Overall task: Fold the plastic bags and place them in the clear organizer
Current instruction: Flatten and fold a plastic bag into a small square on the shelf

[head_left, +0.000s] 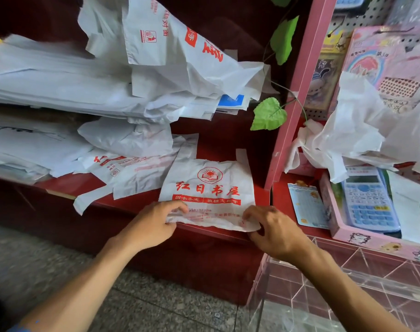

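Observation:
A white plastic bag with red print lies flat on the red shelf, its bottom edge turned up at the shelf's front lip. My left hand pinches the bag's lower left corner. At the lower right corner, my right hand pinches the folded edge. More white bags lie loose to the left and in thick stacks above. The clear organizer stands at the lower right, below the shelf edge.
A pink upright post divides the red shelf from a pink display holding a blue calculator, cards and crumpled white bags. Green fake leaves hang by the post. Speckled floor lies below.

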